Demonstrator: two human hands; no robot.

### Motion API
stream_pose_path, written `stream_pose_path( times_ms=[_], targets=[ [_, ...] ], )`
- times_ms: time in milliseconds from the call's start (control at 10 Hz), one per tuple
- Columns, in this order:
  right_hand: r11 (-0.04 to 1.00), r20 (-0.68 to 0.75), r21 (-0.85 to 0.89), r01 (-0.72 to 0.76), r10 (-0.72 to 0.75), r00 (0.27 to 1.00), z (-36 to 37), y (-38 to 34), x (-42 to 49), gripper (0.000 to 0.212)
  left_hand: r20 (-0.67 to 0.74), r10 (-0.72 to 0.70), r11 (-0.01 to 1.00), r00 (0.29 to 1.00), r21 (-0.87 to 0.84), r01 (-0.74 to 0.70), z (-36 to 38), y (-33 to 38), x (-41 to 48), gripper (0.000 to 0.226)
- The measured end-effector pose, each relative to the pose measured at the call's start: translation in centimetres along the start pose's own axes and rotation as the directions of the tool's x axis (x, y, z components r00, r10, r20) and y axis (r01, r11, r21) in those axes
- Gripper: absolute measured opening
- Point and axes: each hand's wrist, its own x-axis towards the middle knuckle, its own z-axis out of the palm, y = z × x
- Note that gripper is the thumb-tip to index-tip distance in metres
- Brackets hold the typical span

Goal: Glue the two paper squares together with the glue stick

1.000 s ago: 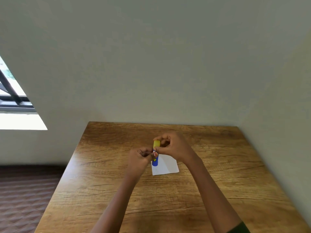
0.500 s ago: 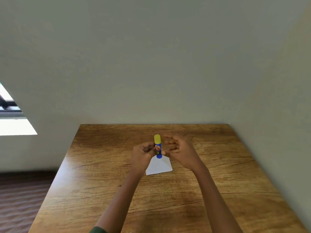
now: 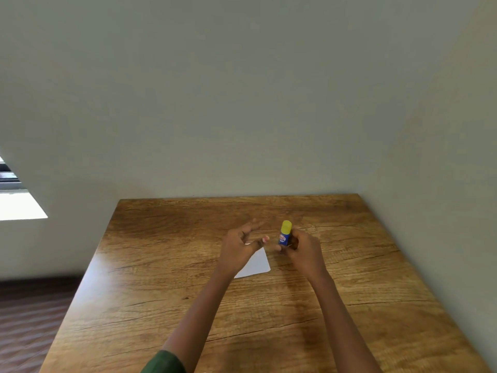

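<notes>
Paper squares (image 3: 258,263) show as one white sheet, a second not distinguishable, flat on the wooden tabletop (image 3: 349,305) and partly hidden by the left hand (image 3: 238,247), whose fingers are spread and hold nothing. Likely fault: the unpinned sheet slides or creases under rubbing. The capped glue stick (image 3: 285,234) stands upright in the right hand's (image 3: 304,250) curled fingers, just right of the sheet.

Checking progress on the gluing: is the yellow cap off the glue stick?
No, the yellow cap sits on top of the blue glue stick, which the right hand grips.
</notes>
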Motion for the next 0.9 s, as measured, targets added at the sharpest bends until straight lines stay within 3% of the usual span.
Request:
stream_pose_path(
  times_ms=[100,400,600,700,900],
  targets=[
    [0.998,-0.007,0.001,-0.055,0.055,0.998,-0.1,1.0,0.1,0.034,-0.011,0.012,1.000,1.000,0.022,-0.012,-0.4,0.0,-0.2,0.036],
    [0.999,0.027,-0.001,-0.042,0.042,0.999,0.9,1.1,-0.1,0.031,-0.089,-0.122,0.971,0.989,0.196,0.137,-1.5,-1.8,0.0,0.031],
    [0.999,0.059,-0.022,-0.039,0.041,0.997,0.6,1.0,-0.2,0.035,-0.106,-0.136,0.955,0.985,0.251,0.158,-1.8,-1.6,0.2,0.035],
    [0.997,0.113,-0.047,-0.064,0.069,0.991,0.5,1.1,-0.2,0.041,-0.111,-0.215,0.931,0.970,0.276,0.238,-2.2,-1.4,0.5,0.040],
    [0.974,0.186,-0.156,-0.162,0.190,0.964,-2.1,0.3,-0.5,0.068,-0.214,-0.184,0.932,0.959,0.273,0.240,-3.3,0.8,1.3,0.042]
  ],
)
